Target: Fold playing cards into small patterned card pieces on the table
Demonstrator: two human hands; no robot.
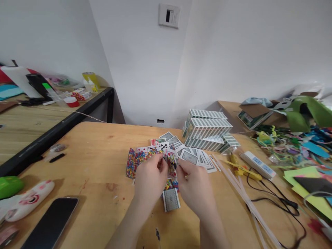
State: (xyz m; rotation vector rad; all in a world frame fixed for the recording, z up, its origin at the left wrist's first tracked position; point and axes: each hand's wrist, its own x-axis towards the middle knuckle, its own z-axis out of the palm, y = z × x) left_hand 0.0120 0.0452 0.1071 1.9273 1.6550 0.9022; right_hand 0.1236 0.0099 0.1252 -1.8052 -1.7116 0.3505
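My left hand (150, 180) and my right hand (193, 185) meet over the middle of the wooden table (103, 155). Between their pinched fingers stands a face card (171, 162), upright and facing me. Both hands are closed on it. Just under the hands lies a small deck (171, 200) with its green back up. A folded strip of colourful cards (133, 162) stands left of the hands. Loose playing cards (186, 152), some face up and some face down, are spread behind the hands.
Stacked packs of cards (207, 133) sit behind the spread. A black phone (52, 221) and a white mask (26, 202) lie at the front left. Glue sticks (243, 197), a yellow glue gun (243, 167), a power strip (258, 164), cables and paper scraps fill the right side.
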